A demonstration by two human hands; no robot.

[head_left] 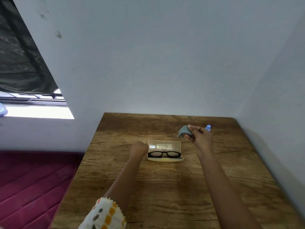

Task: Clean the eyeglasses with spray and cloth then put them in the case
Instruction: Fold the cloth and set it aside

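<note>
Black-framed eyeglasses [163, 154] lie in the lower half of an open cream case [165, 160] on the wooden table [165, 187]; the case's lid [165, 144] stands raised behind them. My left hand [138, 149] is at the case's left end with its fingers curled; whether it touches the case I cannot tell. My right hand [200, 135] is raised behind and right of the case and pinches a folded grey cloth [183, 130]. A blue-capped spray bottle [208, 127] peeks out behind that hand, mostly hidden.
The table stands in a corner, with pale walls [165, 63] at its far and right edges. A maroon quilted mattress [33, 179] lies low to the left. A window with a dark curtain [19, 60] is at upper left.
</note>
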